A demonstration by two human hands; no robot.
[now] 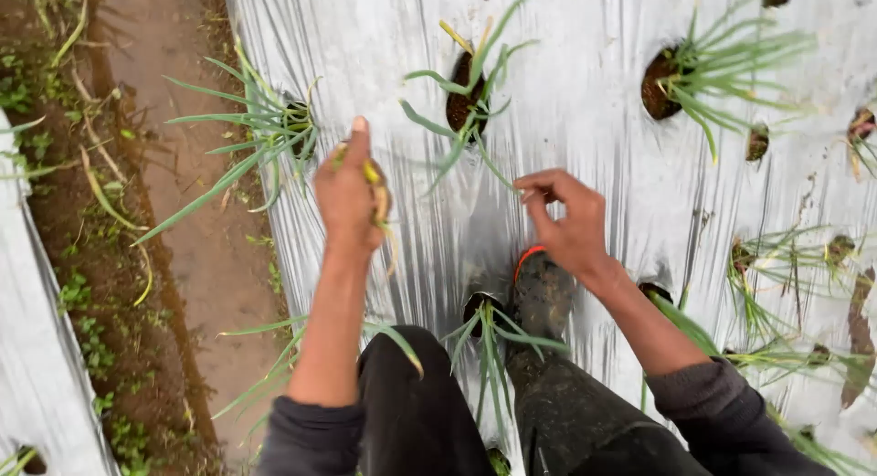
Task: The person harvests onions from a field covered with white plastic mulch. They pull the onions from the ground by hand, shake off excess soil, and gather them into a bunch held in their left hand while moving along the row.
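The left hand (350, 195) is closed around a bunch of yellowed leaves (376, 195) — bundled, it seems, to keep them off the bed. The right hand (566, 222) pinches fingertips together, seemingly empty, just below the green onion plant (468, 101) rooted in a hole. Silver plastic mulch (585, 120) covers the bed; a muddy furrow (174, 165) runs alongside.

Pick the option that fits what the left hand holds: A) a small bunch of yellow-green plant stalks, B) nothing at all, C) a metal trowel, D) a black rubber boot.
A: the left hand is closed around a small bunch of yellow-green plant stalks, raised above the silver plastic mulch sheet.
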